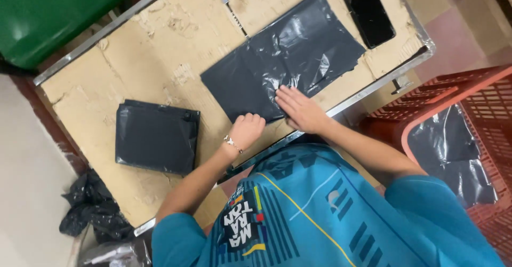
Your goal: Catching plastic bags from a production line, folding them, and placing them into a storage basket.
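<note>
A flat black plastic bag (282, 59) lies spread on a cardboard-covered table (154, 48). My right hand (300, 109) rests flat on the bag's near edge, fingers spread and pressing down. My left hand (248, 130), with a bracelet on the wrist, is curled into a fist at the bag's near corner and seems to pinch its edge. A folded black packet (156, 136) sits on the cardboard to the left of my left hand, apart from it.
A black phone (369, 13) lies at the table's far right corner. A red plastic crate (480, 93) with black bags inside stands to the right. A green bin (48, 11) is at the far left. Crumpled black bags (90, 208) lie on the floor lower left.
</note>
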